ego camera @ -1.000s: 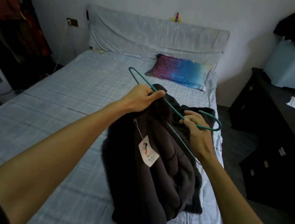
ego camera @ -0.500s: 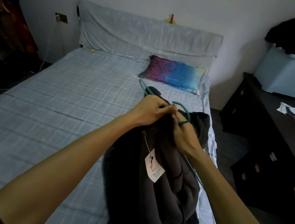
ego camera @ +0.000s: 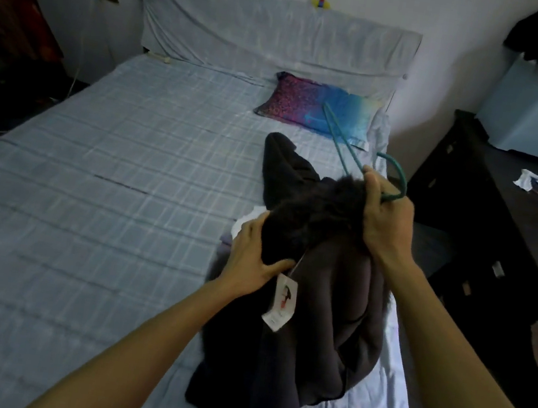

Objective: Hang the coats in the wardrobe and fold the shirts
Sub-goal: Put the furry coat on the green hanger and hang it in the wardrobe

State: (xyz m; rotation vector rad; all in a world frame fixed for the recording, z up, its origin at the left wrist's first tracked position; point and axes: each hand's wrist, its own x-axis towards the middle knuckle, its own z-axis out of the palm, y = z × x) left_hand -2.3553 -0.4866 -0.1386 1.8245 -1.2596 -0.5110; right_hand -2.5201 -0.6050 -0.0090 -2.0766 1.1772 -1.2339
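The bed (ego camera: 89, 196) in its checked sheet runs off the picture at the left and bottom. Your dark coat (ego camera: 329, 333) hangs from both hands onto the bed's right side, its hem cut off by the bottom edge. Your left hand (ego camera: 252, 260) has its grip closed on the furry collar. Your right hand (ego camera: 384, 220) grips the collar and the teal hanger (ego camera: 353, 157) together, and fur hides most of the hanger. A paper tag (ego camera: 281, 304) dangles just beside your left thumb.
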